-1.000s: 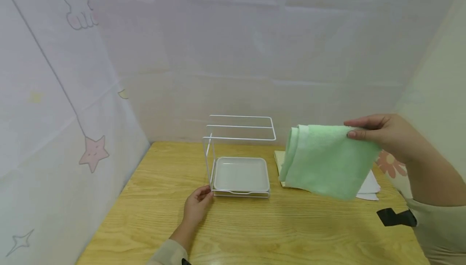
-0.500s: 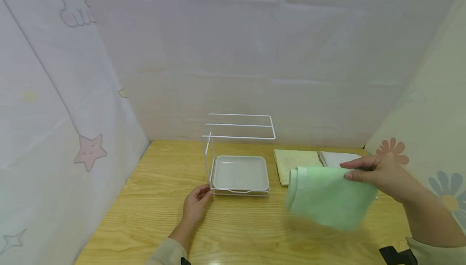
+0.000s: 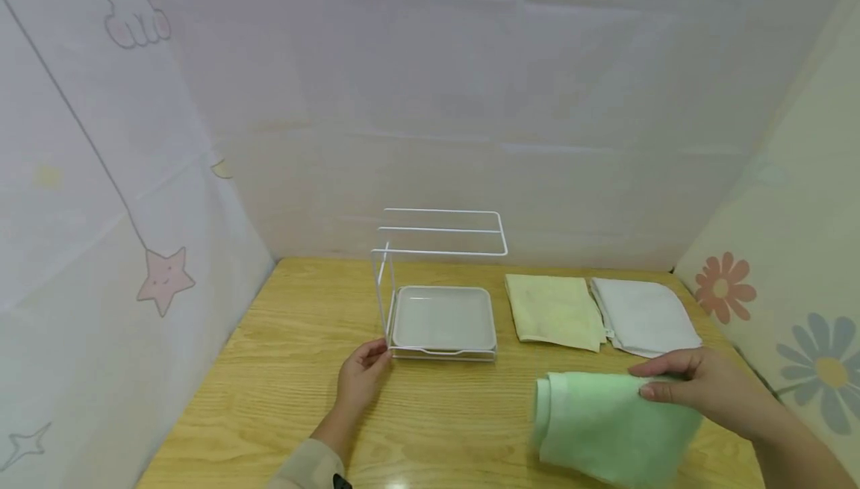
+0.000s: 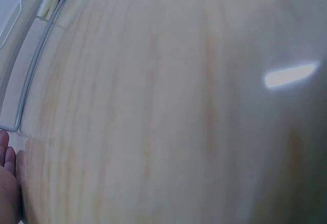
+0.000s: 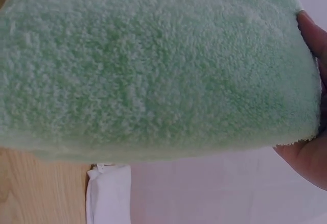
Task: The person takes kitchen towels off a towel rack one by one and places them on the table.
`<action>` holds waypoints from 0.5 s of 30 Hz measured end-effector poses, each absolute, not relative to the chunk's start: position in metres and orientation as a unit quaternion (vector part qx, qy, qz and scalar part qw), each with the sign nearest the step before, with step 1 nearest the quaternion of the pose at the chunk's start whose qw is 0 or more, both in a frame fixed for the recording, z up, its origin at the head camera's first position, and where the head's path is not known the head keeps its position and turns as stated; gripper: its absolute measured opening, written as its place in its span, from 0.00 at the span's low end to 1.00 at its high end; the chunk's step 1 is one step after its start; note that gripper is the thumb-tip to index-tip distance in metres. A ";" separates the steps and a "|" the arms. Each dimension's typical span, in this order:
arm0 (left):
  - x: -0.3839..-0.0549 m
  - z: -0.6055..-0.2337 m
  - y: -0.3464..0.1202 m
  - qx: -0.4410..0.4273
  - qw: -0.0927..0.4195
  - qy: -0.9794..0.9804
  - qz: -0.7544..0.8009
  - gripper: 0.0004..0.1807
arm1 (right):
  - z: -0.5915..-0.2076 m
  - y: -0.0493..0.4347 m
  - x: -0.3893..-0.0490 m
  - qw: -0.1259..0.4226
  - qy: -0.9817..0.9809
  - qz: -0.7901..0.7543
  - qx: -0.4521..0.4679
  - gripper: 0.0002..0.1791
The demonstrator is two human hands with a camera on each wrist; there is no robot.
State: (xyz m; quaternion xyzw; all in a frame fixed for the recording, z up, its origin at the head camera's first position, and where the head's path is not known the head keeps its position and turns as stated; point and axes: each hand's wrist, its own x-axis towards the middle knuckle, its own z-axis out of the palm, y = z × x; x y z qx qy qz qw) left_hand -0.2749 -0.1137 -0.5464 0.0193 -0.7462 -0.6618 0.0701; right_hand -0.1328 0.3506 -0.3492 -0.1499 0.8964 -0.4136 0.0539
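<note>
My right hand (image 3: 705, 392) pinches the top edge of a folded light green towel (image 3: 611, 429), thumb on the near side. The towel hangs at the front right in the head view; its fluffy face fills most of the right wrist view. My left hand (image 3: 363, 373) holds the front left corner of a white wire rack (image 3: 440, 252), its thumb and fingertips at the upright's foot. A shallow pale tray (image 3: 443, 317) sits in the rack's base under the top rails. In the left wrist view only a few fingers show at the left edge.
Behind the green towel lie a folded yellow towel (image 3: 554, 311) and, to its right, a folded white towel (image 3: 645, 316), side by side on the wooden table (image 3: 430, 422). Cloth-covered walls (image 3: 430, 101) with printed figures stand at the back and both sides.
My right hand has lowered the green towel toward the table's front, uncovering the yellow and white towels. My left hand stays at the rack's corner.
</note>
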 end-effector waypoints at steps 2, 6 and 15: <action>-0.275 -0.546 -0.114 0.019 0.070 -0.745 -0.663 0.15 | -0.355 0.350 -0.131 0.063 0.891 -0.418 -0.166 0.11; -0.275 -0.546 -0.115 0.017 0.073 -0.747 -0.660 0.16 | -0.366 0.348 -0.135 0.091 0.883 -0.430 -0.167 0.12; -0.272 -0.542 -0.114 0.013 0.074 -0.757 -0.649 0.17 | -0.388 0.350 -0.165 0.150 0.878 -0.445 -0.098 0.22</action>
